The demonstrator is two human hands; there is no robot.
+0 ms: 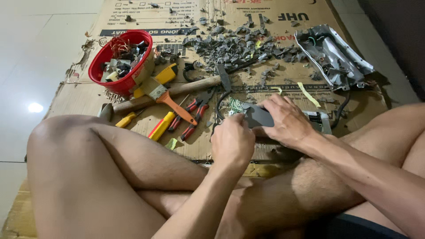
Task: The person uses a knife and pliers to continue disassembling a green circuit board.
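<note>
I sit cross-legged on flattened cardboard (pixel 133 17). My right hand (pixel 285 120) grips a dark grey plastic device casing (pixel 259 117) and presses it down against the cardboard. A green circuit board (pixel 236 105) shows at the casing's left end. My left hand (pixel 231 140) is closed at that same end, its fingers curled; whatever it pinches is hidden. A silver-grey part (pixel 321 120) of the device sticks out to the right of my right hand.
A red bowl (pixel 129 83) of scraps and copper wire stands at the left. A hammer (pixel 183 87), paintbrush (pixel 166 97), red-handled pliers (pixel 195 116) and yellow screwdrivers (pixel 161 126) lie nearby. Grey plastic shards (pixel 239 44) cover the cardboard; an opened metal casing (pixel 332 55) lies at right.
</note>
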